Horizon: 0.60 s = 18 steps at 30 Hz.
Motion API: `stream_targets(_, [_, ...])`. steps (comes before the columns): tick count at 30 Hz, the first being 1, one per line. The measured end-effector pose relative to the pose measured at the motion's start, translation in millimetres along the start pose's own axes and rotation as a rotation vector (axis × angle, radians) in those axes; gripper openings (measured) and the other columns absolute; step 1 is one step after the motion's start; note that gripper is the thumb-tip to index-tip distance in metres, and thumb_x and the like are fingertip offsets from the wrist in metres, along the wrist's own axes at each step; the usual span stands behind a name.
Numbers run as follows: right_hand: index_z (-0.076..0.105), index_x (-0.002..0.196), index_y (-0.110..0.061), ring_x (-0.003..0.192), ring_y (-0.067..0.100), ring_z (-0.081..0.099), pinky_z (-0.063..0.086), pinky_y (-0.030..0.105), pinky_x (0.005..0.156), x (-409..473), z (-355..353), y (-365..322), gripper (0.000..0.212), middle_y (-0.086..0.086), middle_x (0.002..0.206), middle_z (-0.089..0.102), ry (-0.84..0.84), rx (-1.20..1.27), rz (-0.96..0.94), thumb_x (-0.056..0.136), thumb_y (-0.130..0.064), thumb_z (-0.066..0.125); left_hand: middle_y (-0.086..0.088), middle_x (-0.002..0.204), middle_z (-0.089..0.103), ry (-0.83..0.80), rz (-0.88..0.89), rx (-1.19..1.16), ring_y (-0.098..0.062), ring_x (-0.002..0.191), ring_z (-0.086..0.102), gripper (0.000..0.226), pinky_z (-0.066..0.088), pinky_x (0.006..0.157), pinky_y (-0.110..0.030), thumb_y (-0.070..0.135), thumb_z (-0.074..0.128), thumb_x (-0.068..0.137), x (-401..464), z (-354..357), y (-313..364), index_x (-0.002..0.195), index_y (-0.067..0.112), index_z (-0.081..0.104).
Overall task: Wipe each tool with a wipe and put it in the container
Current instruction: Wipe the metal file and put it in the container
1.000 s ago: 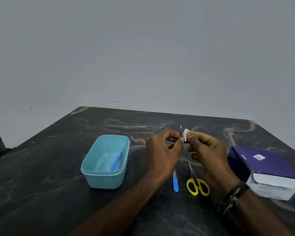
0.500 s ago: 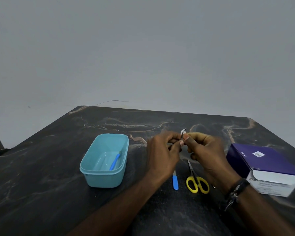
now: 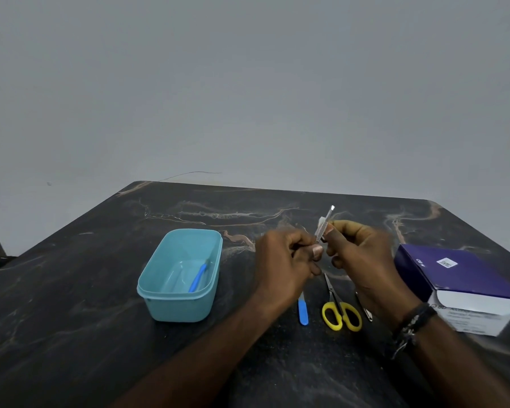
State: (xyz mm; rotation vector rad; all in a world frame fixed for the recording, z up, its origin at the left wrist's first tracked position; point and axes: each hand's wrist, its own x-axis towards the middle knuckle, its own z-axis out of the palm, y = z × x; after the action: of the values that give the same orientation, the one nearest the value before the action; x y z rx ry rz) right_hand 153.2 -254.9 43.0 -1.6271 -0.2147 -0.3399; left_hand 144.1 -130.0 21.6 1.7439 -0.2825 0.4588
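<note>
My left hand pinches the lower end of a thin metal tool that points up and away over the table. Beside it, my right hand pinches a small white wipe against the tool's shaft. A turquoise container stands to the left with a blue-handled tool lying inside. On the table below my hands lie another blue-handled tool, yellow-handled scissors and a slim metal tool, partly hidden by my right wrist.
A purple and white box sits at the right, close to my right forearm. The dark marbled table ends at a grey wall behind. A dark object shows at the far left edge.
The wipe in my right hand has slid down the tool's shaft, so more of the metal tip now shows above it. My left hand keeps its hold on the tool.
</note>
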Motion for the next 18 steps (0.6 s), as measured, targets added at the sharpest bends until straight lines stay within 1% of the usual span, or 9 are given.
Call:
stream_targets(2, [0.071, 0.08, -0.007, 0.052, 0.003, 0.051, 0.041, 0.017, 0.047, 0.8, -2.1, 1.0, 0.017, -0.001, 0.058, 0.061, -0.058, -0.031, 0.025, 0.09, -0.017, 0.063, -0.009, 0.07, 0.07, 0.014, -0.002, -0.009, -0.018, 0.053, 0.068, 0.008, 0.059, 0.053, -0.033, 0.002, 0.065, 0.087, 0.5, -1.4, -1.2, 0.084, 0.003, 0.073])
stream_targets(5, [0.071, 0.082, -0.005, 0.054, 0.006, 0.051, 0.042, 0.02, 0.048, 2.2, -3.4, 3.0, 0.016, 0.005, 0.062, 0.061, -0.067, -0.072, 0.037, 0.09, -0.016, 0.063, -0.009, 0.07, 0.07, -0.011, -0.006, -0.007, -0.019, 0.052, 0.067, 0.01, 0.057, 0.051, -0.03, 0.004, 0.064, 0.089, 0.9, -3.2, -1.4, 0.085, 0.003, 0.072])
stream_targets(8, [0.07, 0.078, -0.008, 0.055, 0.009, 0.05, 0.041, 0.02, 0.048, 3.2, -3.2, 3.0, 0.015, 0.005, 0.062, 0.06, 0.017, -0.035, 0.03, 0.089, -0.016, 0.064, -0.01, 0.07, 0.069, -0.055, -0.027, -0.034, -0.019, 0.052, 0.065, 0.011, 0.057, 0.051, -0.031, 0.005, 0.062, 0.091, 0.5, -4.2, 0.8, 0.084, 0.004, 0.071])
stream_targets(10, [0.07, 0.077, -0.009, 0.055, 0.012, 0.048, 0.04, 0.023, 0.049, 4.5, -4.7, 1.8, 0.015, 0.006, 0.063, 0.058, 0.098, 0.031, 0.037, 0.089, -0.018, 0.065, -0.012, 0.07, 0.069, -0.09, -0.035, -0.043, -0.019, 0.052, 0.064, 0.011, 0.056, 0.051, -0.029, 0.005, 0.062, 0.091, -1.8, -2.4, 3.5, 0.084, 0.003, 0.07])
stream_targets(12, [0.07, 0.078, -0.009, 0.055, 0.014, 0.047, 0.04, 0.027, 0.05, 4.8, -6.6, 1.4, 0.015, 0.009, 0.064, 0.057, 0.136, 0.061, 0.042, 0.089, -0.018, 0.065, -0.012, 0.07, 0.069, -0.106, -0.039, -0.038, -0.018, 0.052, 0.063, 0.01, 0.055, 0.051, -0.027, 0.004, 0.062, 0.091, -4.3, -0.5, 5.2, 0.085, 0.003, 0.069])
stream_targets(14, [0.07, 0.08, -0.007, 0.055, 0.013, 0.047, 0.04, 0.026, 0.05, 4.4, -7.0, 3.2, 0.017, 0.009, 0.064, 0.057, 0.107, 0.047, 0.054, 0.09, -0.019, 0.064, -0.012, 0.07, 0.069, -0.086, -0.033, -0.031, -0.017, 0.051, 0.063, 0.01, 0.055, 0.05, -0.027, 0.004, 0.062, 0.091, -4.4, -0.4, 4.8, 0.085, 0.003, 0.07])
stream_targets(16, [0.07, 0.081, -0.003, 0.055, 0.013, 0.047, 0.039, 0.025, 0.049, 3.5, -6.1, 5.2, 0.019, 0.01, 0.064, 0.055, 0.013, 0.006, 0.073, 0.091, -0.018, 0.062, -0.011, 0.07, 0.069, -0.045, -0.027, -0.02, -0.017, 0.051, 0.064, 0.011, 0.055, 0.05, -0.029, 0.004, 0.062, 0.091, -3.1, -2.1, 2.3, 0.084, 0.003, 0.07])
stream_targets(18, [0.07, 0.08, -0.004, 0.055, 0.013, 0.047, 0.039, 0.024, 0.049, 2.8, -4.4, 6.8, 0.018, 0.01, 0.062, 0.056, -0.071, -0.036, 0.088, 0.091, -0.016, 0.061, -0.008, 0.068, 0.069, -0.017, -0.027, -0.003, -0.015, 0.05, 0.063, 0.01, 0.053, 0.049, -0.028, 0.005, 0.063, 0.09, -1.3, -4.4, -1.0, 0.085, 0.004, 0.071])
